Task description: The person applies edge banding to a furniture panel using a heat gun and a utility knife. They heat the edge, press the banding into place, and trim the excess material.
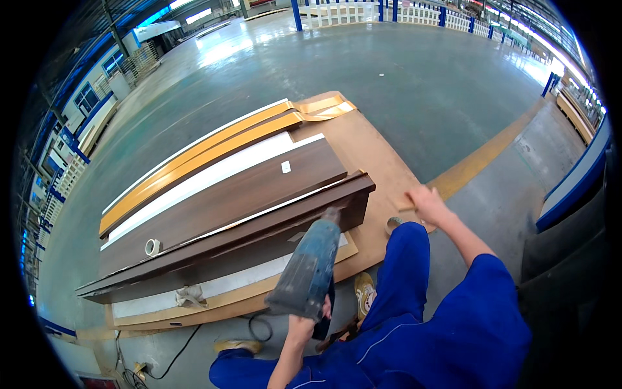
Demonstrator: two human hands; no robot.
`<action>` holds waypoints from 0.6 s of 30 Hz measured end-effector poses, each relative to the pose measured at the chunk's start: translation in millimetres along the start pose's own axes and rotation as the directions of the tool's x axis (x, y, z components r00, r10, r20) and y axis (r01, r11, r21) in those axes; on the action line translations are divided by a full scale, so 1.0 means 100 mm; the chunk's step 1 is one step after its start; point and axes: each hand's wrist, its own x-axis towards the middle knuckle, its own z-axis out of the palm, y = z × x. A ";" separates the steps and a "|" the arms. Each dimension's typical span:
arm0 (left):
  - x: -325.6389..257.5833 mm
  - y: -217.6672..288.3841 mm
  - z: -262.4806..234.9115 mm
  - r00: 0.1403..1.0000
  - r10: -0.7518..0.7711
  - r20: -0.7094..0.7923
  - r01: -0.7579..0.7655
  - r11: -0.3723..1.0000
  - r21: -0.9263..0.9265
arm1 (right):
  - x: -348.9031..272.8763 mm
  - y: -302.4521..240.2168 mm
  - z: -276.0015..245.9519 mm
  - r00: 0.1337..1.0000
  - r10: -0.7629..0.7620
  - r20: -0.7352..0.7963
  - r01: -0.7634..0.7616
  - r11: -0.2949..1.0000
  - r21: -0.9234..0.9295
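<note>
Fingers [322,310] of the left hand [304,324] are clenched on a blue power tool [308,267], low at centre, its nose set against the dark wood-grain panel [259,227]. Right-hand fingers [414,198] are pressed on the tan board [382,168]; their grasp cannot be told. A tape roll [152,247] is seen at left. Glossy grey floor [389,84] is spread beyond.

The left hand [310,319] grips the blue power tool [308,269] from below, forearm raised — the right hand [424,202], arm outstretched, reaches well beyond that tool, fingers curled.
</note>
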 end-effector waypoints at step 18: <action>-0.10 0.01 -0.11 0.992 0.062 -0.107 -0.056 0.997 0.056 | 1.32 -0.47 0.14 0.881 -0.472 -0.014 0.457 0.860 -0.227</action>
